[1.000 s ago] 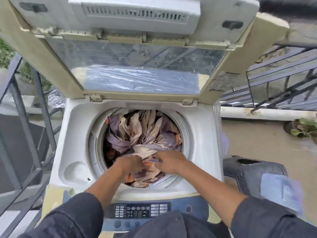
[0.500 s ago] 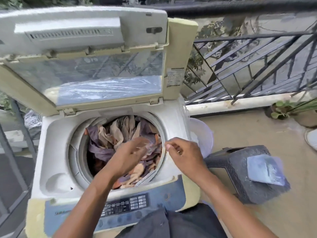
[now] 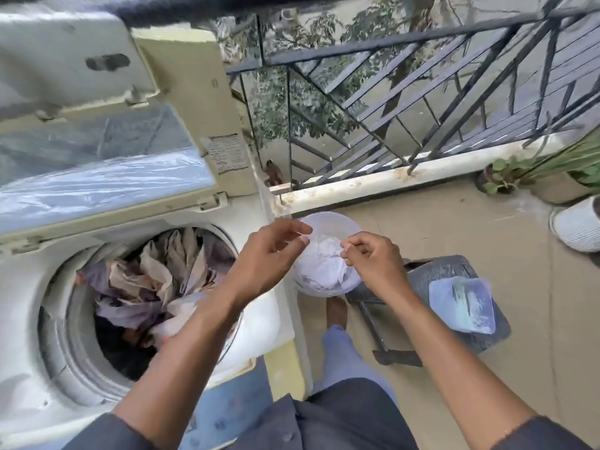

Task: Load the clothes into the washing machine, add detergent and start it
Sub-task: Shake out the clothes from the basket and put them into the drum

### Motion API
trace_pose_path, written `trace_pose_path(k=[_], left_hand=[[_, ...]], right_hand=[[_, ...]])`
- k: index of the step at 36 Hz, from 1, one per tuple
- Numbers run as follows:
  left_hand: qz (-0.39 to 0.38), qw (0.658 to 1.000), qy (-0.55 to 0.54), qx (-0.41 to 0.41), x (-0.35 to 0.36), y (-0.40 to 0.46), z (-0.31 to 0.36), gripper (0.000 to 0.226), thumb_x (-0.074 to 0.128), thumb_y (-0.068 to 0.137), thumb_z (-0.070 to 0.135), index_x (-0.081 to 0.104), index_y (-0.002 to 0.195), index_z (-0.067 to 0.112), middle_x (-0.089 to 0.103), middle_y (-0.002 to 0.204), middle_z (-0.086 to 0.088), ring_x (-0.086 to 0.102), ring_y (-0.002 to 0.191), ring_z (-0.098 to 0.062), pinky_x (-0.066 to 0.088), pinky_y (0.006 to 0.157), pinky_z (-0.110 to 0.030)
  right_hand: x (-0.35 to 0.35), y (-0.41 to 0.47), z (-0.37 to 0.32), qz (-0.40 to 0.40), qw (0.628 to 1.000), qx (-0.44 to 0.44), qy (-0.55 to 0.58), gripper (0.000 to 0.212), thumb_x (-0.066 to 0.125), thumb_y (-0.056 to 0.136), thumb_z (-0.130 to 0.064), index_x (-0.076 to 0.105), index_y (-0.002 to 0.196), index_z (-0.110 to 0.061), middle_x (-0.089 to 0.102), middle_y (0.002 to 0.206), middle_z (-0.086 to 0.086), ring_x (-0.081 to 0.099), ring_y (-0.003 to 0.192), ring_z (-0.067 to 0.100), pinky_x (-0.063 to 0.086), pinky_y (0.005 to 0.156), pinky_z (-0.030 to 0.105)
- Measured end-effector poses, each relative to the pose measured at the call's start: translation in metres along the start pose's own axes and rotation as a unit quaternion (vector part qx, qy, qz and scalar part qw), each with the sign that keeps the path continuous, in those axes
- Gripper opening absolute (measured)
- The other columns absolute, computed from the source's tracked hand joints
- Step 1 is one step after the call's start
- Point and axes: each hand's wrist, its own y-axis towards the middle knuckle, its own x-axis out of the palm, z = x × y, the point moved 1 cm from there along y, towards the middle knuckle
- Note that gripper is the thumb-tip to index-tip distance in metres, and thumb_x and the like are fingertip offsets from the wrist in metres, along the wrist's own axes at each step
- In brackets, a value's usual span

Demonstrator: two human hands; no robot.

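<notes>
The white top-loading washing machine (image 3: 29, 319) stands at the left with its lid (image 3: 97, 141) raised. Its drum holds crumpled purple, beige and orange clothes (image 3: 152, 280). To its right, on the floor, is a white basin (image 3: 328, 220) with white cloth (image 3: 319, 267) in it. My left hand (image 3: 269, 254) hovers over the basin's left rim, fingers loosely extended. My right hand (image 3: 373, 261) hangs over its right side, fingers lightly curled. I see nothing held in either hand. A pale blue detergent packet (image 3: 462, 303) lies on a dark grey stool (image 3: 454, 271).
A black metal railing (image 3: 422, 92) on a low white kerb (image 3: 422, 173) borders the balcony behind. Potted plants (image 3: 506, 173) and a white slipper (image 3: 578, 224) sit at the far right. My bare foot (image 3: 336, 311) stands between machine and stool.
Both hands left the clothes in the drum and moved right to above the white basin. My view swung right, bringing the basin and stool towards the middle.
</notes>
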Motion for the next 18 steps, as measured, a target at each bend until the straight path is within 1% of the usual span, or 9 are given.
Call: trace_pose_path(k=[3, 5, 6, 9, 11, 13, 15, 16, 18], left_hand=[[-0.010, 0.999, -0.002, -0.033, 0.030, 0.035, 0.000, 0.016, 0.063, 0.098, 0.037, 0.075, 0.109, 0.036, 0.078, 0.103, 0.012, 0.071, 0.094, -0.009, 0.059, 0.088, -0.037], [-0.026, 0.998, 0.007, -0.062, 0.053, 0.059, -0.005, 0.014, 0.064, 0.101, 0.028, 0.076, 0.108, 0.032, 0.077, 0.100, 0.013, 0.067, 0.085, 0.000, 0.054, 0.082, -0.028], [-0.033, 0.996, 0.018, -0.080, 0.064, 0.071, -0.009, 0.015, 0.064, 0.101, 0.027, 0.076, 0.108, 0.030, 0.076, 0.100, 0.013, 0.066, 0.085, 0.001, 0.053, 0.082, -0.028], [-0.050, 0.987, 0.043, -0.145, 0.099, 0.105, -0.030, 0.020, 0.063, 0.096, 0.033, 0.076, 0.111, 0.028, 0.076, 0.105, 0.008, 0.069, 0.096, -0.011, 0.055, 0.093, -0.033], [-0.069, 0.976, 0.066, -0.194, 0.122, 0.127, -0.049, 0.025, 0.062, 0.096, 0.033, 0.075, 0.116, 0.026, 0.076, 0.109, 0.005, 0.068, 0.103, -0.017, 0.051, 0.094, -0.029], [-0.077, 0.963, 0.069, -0.248, 0.144, 0.146, -0.073, 0.026, 0.063, 0.095, 0.033, 0.075, 0.116, 0.024, 0.075, 0.110, 0.002, 0.068, 0.106, -0.021, 0.050, 0.094, -0.029], [-0.067, 0.954, 0.064, -0.284, 0.166, 0.166, -0.107, 0.038, 0.059, 0.084, 0.044, 0.075, 0.111, 0.024, 0.077, 0.112, -0.001, 0.070, 0.112, -0.025, 0.053, 0.100, -0.036], [-0.065, 0.949, 0.065, -0.301, 0.177, 0.175, -0.125, 0.044, 0.056, 0.079, 0.046, 0.075, 0.110, 0.022, 0.077, 0.114, -0.002, 0.069, 0.114, -0.027, 0.053, 0.102, -0.038], [-0.068, 0.939, 0.074, -0.330, 0.195, 0.191, -0.156, 0.041, 0.058, 0.084, 0.046, 0.075, 0.110, 0.019, 0.077, 0.115, -0.004, 0.069, 0.116, -0.029, 0.052, 0.101, -0.040]], right_hand=[[-0.008, 0.040, 0.025, -0.026, 0.999, 0.027, -0.031, 0.012, 0.065, 0.086, -0.029, 0.076, 0.087, -0.030, 0.077, 0.080, -0.012, 0.075, 0.080, 0.012, 0.061, 0.082, 0.043], [-0.009, 0.068, 0.045, -0.052, 0.996, 0.048, -0.048, 0.011, 0.066, 0.086, -0.027, 0.076, 0.088, -0.029, 0.077, 0.082, -0.011, 0.075, 0.081, 0.014, 0.061, 0.081, 0.042], [-0.008, 0.082, 0.055, -0.062, 0.995, 0.058, -0.060, 0.011, 0.066, 0.087, -0.026, 0.076, 0.088, -0.028, 0.077, 0.083, -0.010, 0.074, 0.082, 0.015, 0.061, 0.081, 0.041], [-0.002, 0.117, 0.087, -0.092, 0.988, 0.088, -0.091, 0.012, 0.064, 0.089, -0.023, 0.076, 0.089, -0.026, 0.074, 0.084, -0.010, 0.071, 0.087, 0.019, 0.055, 0.077, 0.031], [0.009, 0.139, 0.111, -0.112, 0.981, 0.105, -0.115, 0.013, 0.062, 0.091, -0.023, 0.073, 0.087, -0.023, 0.073, 0.087, -0.006, 0.069, 0.090, 0.021, 0.047, 0.072, 0.028], [0.023, 0.159, 0.140, -0.128, 0.975, 0.125, -0.135, 0.016, 0.060, 0.094, -0.025, 0.066, 0.080, -0.024, 0.075, 0.096, -0.001, 0.067, 0.095, 0.024, 0.048, 0.076, 0.030], [0.041, 0.179, 0.174, -0.147, 0.966, 0.148, -0.151, 0.021, 0.057, 0.095, -0.025, 0.061, 0.074, -0.024, 0.075, 0.100, 0.003, 0.067, 0.099, 0.029, 0.050, 0.081, 0.032], [0.051, 0.188, 0.192, -0.161, 0.961, 0.161, -0.157, 0.020, 0.056, 0.094, -0.023, 0.062, 0.075, -0.022, 0.075, 0.103, 0.006, 0.067, 0.102, 0.031, 0.051, 0.082, 0.033], [0.072, 0.207, 0.228, -0.183, 0.952, 0.183, -0.163, 0.015, 0.056, 0.091, -0.019, 0.070, 0.085, -0.019, 0.076, 0.109, 0.007, 0.067, 0.107, 0.033, 0.054, 0.088, 0.035]])
